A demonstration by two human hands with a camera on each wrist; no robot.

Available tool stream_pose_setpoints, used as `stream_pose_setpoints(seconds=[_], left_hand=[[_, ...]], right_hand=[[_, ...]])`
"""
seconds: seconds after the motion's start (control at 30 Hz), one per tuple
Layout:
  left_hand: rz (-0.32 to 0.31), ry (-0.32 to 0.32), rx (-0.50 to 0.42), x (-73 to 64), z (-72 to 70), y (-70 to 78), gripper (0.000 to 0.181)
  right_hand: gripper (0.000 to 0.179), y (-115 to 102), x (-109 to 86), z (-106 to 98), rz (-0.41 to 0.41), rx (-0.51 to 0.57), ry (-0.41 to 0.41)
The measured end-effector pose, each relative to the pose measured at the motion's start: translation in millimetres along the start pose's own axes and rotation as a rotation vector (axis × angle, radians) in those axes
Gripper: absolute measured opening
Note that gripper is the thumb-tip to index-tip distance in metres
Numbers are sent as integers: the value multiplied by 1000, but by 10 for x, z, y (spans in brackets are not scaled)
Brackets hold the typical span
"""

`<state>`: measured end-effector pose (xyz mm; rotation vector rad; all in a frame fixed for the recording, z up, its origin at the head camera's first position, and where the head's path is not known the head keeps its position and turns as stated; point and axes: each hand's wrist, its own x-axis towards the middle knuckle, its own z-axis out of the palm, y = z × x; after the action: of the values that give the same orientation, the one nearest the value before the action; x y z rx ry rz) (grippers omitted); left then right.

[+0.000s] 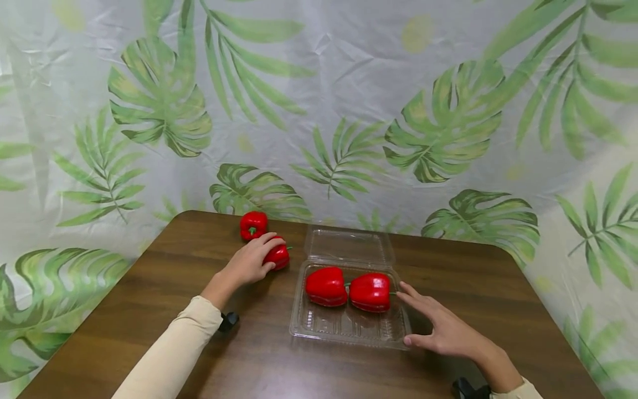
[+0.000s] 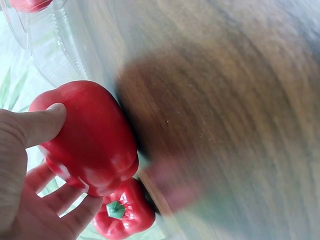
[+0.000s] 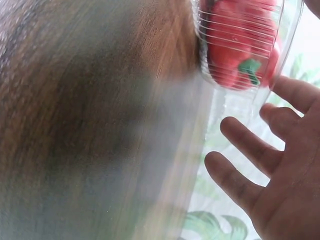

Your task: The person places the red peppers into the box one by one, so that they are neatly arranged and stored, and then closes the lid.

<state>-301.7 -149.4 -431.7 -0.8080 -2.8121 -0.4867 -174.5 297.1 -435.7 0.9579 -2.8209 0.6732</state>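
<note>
My left hand (image 1: 252, 259) grips a red bell pepper (image 2: 90, 132), thumb on one side and fingers round the other. Just behind it, another red bell pepper (image 1: 253, 225) lies with its green stem facing me. In the clear plastic clamshell container (image 1: 319, 330), two red bell peppers lie side by side, the left one (image 1: 326, 286) and the right one (image 1: 370, 292). Spread fingers of my right hand (image 1: 443, 321) are at the container's right rim; in the right wrist view they hold nothing.
The container's clear lid (image 1: 349, 245) is folded back, away from me, on the brown wooden table (image 1: 259, 354). Behind the table hangs a leaf-patterned cloth (image 1: 349, 100). Black wrist straps (image 1: 229, 322) show at both sleeves.
</note>
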Motion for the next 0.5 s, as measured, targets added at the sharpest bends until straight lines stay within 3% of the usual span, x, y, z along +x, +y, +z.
stream_pose_setpoints(seconds=[0.5], left_hand=[[-7,-6,-10,-66,-22,-10,53]], right_hand=[[79,-1,20,13,25,22,-24]])
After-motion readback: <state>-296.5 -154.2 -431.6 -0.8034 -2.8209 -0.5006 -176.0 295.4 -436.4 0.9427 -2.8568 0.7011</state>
